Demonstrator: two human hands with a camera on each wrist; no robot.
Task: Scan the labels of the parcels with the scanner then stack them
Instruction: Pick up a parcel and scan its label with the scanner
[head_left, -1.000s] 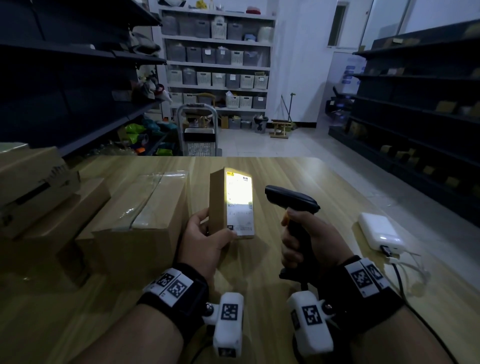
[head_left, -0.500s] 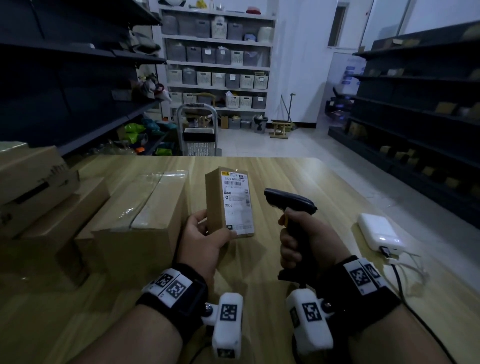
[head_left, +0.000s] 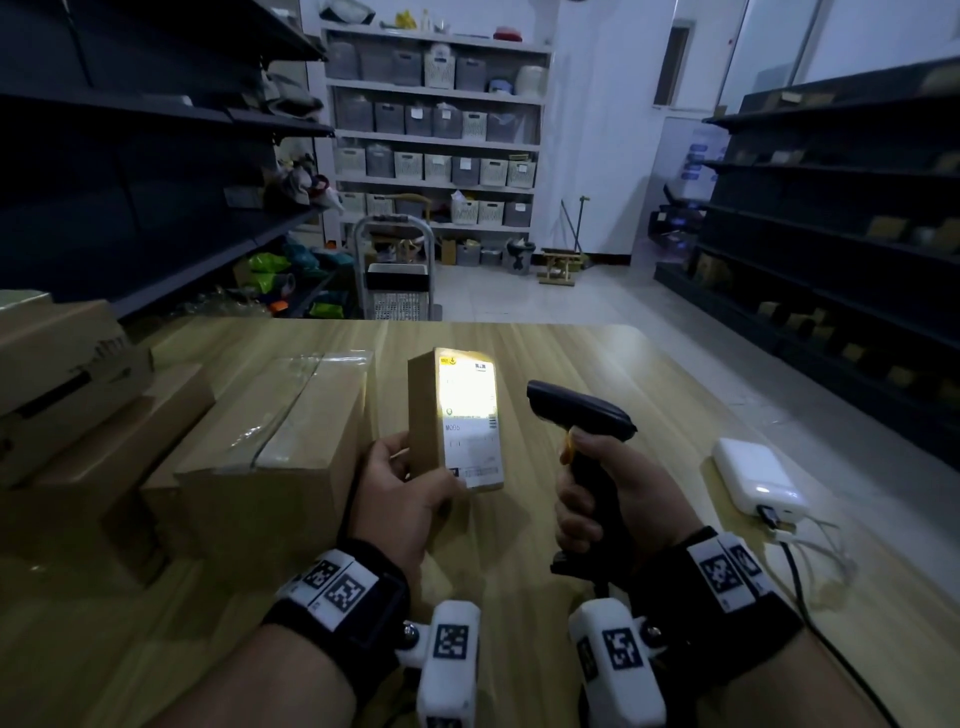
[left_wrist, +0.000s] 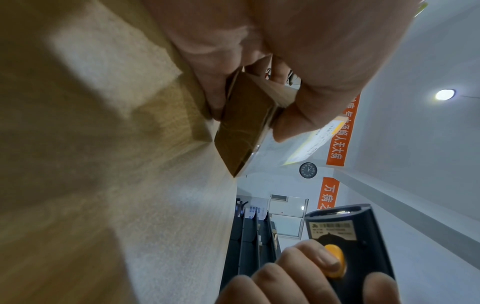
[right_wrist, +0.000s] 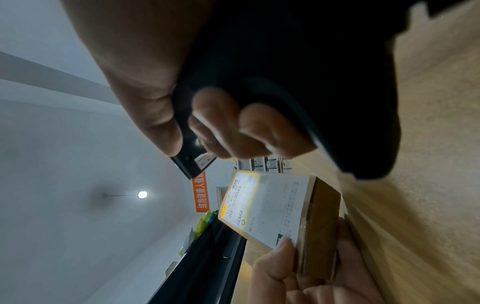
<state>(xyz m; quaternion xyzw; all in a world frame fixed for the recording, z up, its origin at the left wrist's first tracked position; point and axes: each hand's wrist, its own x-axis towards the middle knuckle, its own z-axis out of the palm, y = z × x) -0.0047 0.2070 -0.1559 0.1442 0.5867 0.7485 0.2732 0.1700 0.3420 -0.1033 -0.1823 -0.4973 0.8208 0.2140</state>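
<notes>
Several cardboard boxes (head_left: 270, 447) already sit piled at the left of the counter (head_left: 597, 364), the biggest thing I have in view, and I take that heap as the place where scanned parcels go. They are taped shut, so I cannot say what is in them; the grey and white baskets on the far shelving (head_left: 436, 166) are too distant to read as well. The step in hand looks like the scan itself: my left hand (head_left: 410, 493) has its grip closed on the lower end of a small parcel (head_left: 457, 421), held upright just above the counter, label turned to the right and lit bright across its upper half. My right hand (head_left: 602, 493) is wrapped round the handle of the black scanner (head_left: 576, 410), a finger on the orange trigger (left_wrist: 335, 261), nose aimed at that label from just beside it. Next, I judge, comes laying the parcel flat on the pile once the read registers. A white power bank (head_left: 758, 483) lies well to the right.
</notes>
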